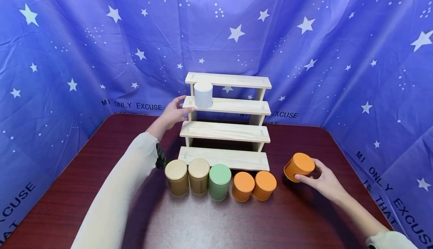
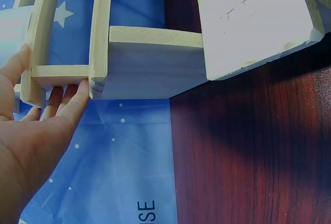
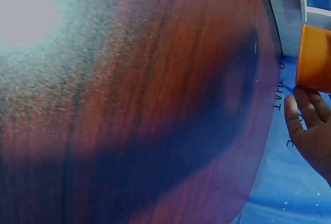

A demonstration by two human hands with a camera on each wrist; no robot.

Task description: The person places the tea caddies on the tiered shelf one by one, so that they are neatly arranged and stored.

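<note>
My left hand point(image 1: 173, 113) holds the left end of a pale wooden stepped shelf point(image 1: 226, 130), near its second board from the top. In the left wrist view the thumb lies along one board point(image 2: 41, 43) and the fingers reach round to the side. A white round tin point(image 1: 203, 95) stands on that board, close to the thumb. Off to the right, my right hand point(image 1: 323, 179) grips a tilted orange tin point(image 1: 299, 167) between thumb and fingers. Part of this orange tin point(image 3: 315, 58) shows at the right wrist view's edge.
In front of the lowest board stand two gold tins point(image 1: 199, 176), a green tin point(image 1: 220, 182) and two more orange tins point(image 1: 243, 187) in a row. All rest on a dark red wooden table point(image 1: 209, 226). A blue star-patterned curtain point(image 1: 152, 34) hangs around the back and sides.
</note>
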